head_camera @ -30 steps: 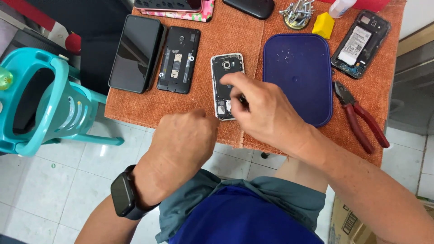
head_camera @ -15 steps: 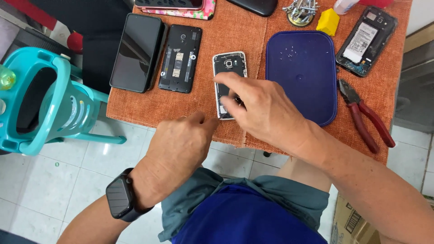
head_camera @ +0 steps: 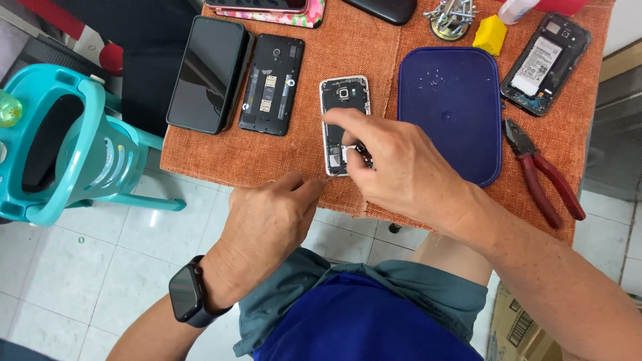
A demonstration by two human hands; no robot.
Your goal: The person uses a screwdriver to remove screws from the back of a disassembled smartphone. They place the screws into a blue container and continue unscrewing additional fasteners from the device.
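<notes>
A small white-edged phone [head_camera: 342,100] with its back removed lies on the orange cloth [head_camera: 221,157] near the table's front edge. My right hand [head_camera: 401,170] covers its lower half, with thumb and fingers pinched on a small part there and the index finger stretched across the body. My left hand [head_camera: 264,224] rests curled at the cloth's front edge just left of the phone, fingertips touching the cloth, with nothing visible in it. A dark smartwatch [head_camera: 186,294] sits on that wrist.
A dark blue flat lid [head_camera: 448,113] lies right of the phone, red-handled pliers [head_camera: 545,177] beyond it. A black phone [head_camera: 207,73] and an open-backed phone [head_camera: 273,83] lie left. Another opened phone [head_camera: 545,63], a yellow block [head_camera: 490,33] and a dish of screws [head_camera: 451,17] sit farther back. A teal chair [head_camera: 67,147] stands left.
My right hand's fingers have slid down from the phone's middle to its lower end and pinched together. My left hand has edged up to the cloth's front edge.
</notes>
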